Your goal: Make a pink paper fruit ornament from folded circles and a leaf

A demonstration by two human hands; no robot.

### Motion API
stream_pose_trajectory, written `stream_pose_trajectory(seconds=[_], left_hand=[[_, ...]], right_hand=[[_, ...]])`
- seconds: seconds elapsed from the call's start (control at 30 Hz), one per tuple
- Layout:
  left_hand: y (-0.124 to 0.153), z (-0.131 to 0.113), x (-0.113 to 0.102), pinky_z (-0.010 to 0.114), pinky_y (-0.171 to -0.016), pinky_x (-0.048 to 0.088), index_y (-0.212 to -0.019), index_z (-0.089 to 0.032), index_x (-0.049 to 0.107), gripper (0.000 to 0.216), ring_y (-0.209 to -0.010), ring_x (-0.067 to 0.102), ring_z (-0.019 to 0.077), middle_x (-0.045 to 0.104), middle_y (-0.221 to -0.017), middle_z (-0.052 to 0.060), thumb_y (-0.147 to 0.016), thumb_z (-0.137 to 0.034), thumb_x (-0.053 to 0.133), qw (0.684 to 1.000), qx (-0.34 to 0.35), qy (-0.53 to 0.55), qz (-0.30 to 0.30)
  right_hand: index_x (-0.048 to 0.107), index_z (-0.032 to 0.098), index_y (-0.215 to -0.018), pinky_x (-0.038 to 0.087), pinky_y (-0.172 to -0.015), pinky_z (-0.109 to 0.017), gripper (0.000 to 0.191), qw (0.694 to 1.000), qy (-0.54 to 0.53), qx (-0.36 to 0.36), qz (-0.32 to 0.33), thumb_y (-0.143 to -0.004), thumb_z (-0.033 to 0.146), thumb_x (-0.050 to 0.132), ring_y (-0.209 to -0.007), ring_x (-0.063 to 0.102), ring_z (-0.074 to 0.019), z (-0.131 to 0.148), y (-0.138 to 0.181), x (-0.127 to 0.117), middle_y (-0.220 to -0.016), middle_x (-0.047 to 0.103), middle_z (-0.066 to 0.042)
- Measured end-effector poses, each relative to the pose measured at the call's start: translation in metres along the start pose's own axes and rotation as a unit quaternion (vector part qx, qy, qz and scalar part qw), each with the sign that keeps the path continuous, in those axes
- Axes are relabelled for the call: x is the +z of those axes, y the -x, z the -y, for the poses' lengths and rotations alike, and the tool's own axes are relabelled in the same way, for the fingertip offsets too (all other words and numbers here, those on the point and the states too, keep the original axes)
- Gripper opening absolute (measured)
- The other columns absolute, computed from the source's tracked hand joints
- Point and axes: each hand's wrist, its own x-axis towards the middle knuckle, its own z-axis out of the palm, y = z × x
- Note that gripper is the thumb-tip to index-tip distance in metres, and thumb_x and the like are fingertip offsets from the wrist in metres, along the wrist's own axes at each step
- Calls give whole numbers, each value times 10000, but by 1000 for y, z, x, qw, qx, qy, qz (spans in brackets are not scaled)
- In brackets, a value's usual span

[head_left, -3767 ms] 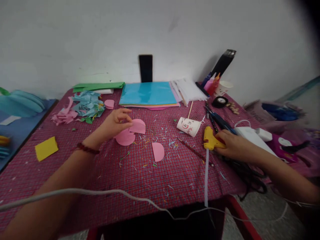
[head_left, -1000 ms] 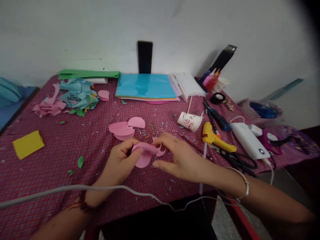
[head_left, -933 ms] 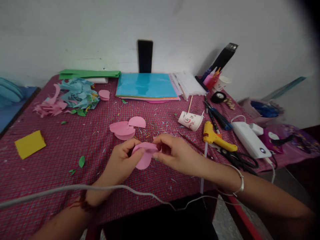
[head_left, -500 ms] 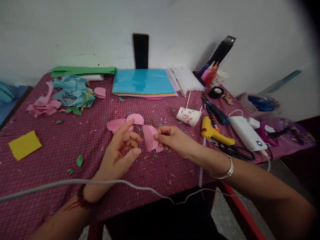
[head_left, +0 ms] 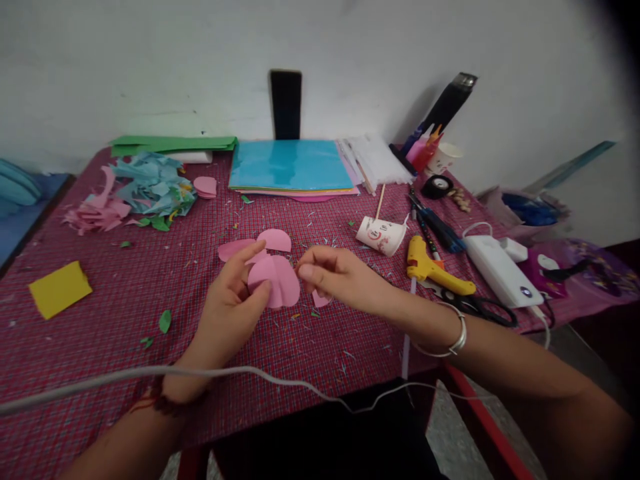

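Yellow glue gun (head_left: 433, 270), tipped paper cup (head_left: 381, 235), blue sheets (head_left: 291, 166).

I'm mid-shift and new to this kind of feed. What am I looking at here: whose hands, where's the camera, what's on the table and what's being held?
No machine here: the single view comes from a camera worn on a person's head, looking forward and down at their own bare hands. The left hand pinches a pink heart-like paper piece between thumb and fingers. The right hand, a bangle at its wrist, has its fingertips beside that piece; whether they touch it I cannot tell. Both work above a red checked tablecloth strewn with paper snippets. Further pink cut-outs lie just behind. To the right lie a tipped paper cup, a yellow glue gun and scissors. Blue paper sheets lie near the wall.
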Motion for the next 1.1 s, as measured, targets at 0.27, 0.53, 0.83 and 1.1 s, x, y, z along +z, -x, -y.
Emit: stream_pose_trajectory(seconds=[0.27, 0.53, 0.83, 1.1], left_hand=[[-23, -11, -72, 310, -526, 371, -1187, -185, 581, 393, -530, 562, 199, 622, -677, 28, -807, -201, 482, 822, 26, -564, -72], [-19, 10, -69, 260, -387, 287, -952, -202, 624, 230, -415, 555, 201, 611, -527, 29, -784, -157, 472, 757, 107, -644, 28], [-19, -6, -45, 311, -727, 538, -1276, -191, 481, 452, -787, 639, 153, 663, -964, 54, -838, -228, 589, 955, 163, -231, -90], [-8, -4, -20, 286, -747, 542, -995, -235, 635, 249, -818, 654, 134, 704, -947, 19, -796, -85, 616, 940, 305, -155, -6]], right_hand=[[590, 187, -881, 396, -652, -316, 88, 949, 305, -38, -75, -826, 246, 556, -709, 547, -162, -27, -69, -21, -825, 635, -47], [569, 183, -720, 365, -647, -326, 68, 940, 331, -57, -59, -722, 202, 634, -697, 502, -165, -34, -108, -7, -768, 571, -44], [549, 212, -769, 403, -745, -341, 147, 911, 328, -234, -88, -901, 232, 488, -813, 548, -171, -5, -52, -9, -822, 611, -30], [569, 223, -789, 396, -737, -353, 172, 854, 399, -330, -48, -928, 184, 475, -808, 552, -173, 2, -15, -7, -877, 652, -48]])
